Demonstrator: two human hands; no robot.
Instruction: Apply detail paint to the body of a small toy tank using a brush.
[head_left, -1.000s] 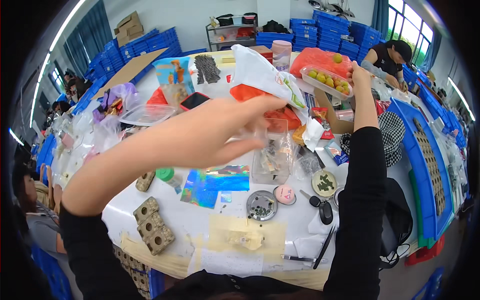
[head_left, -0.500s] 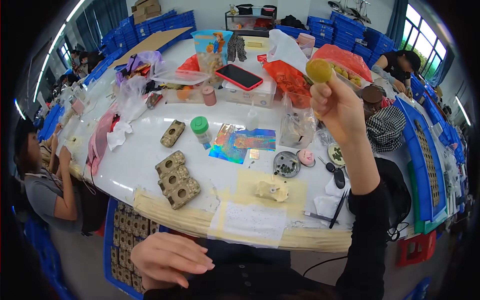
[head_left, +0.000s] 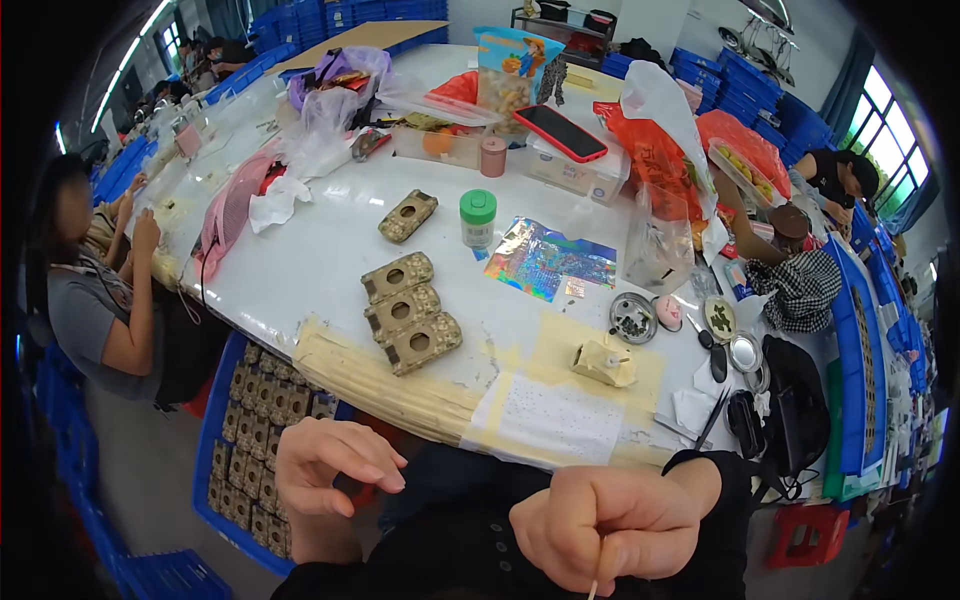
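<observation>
1. Right hand [head_left: 605, 525]: closed, pinching thin pale stick [head_left: 594, 578], exposed end projecting downward.
2. Left hand [head_left: 335, 468]: fingers loosely parted, apparently empty.
3. Best handled with light, steady pinch, clear of glossy white surface [head_left: 320, 240].

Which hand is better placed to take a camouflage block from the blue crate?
Probably the left hand: it looks empty and loosely open, and is nearer the blue crate holding the camouflage blocks. The right hand is farther off and pinches a thin pale stick.
</observation>
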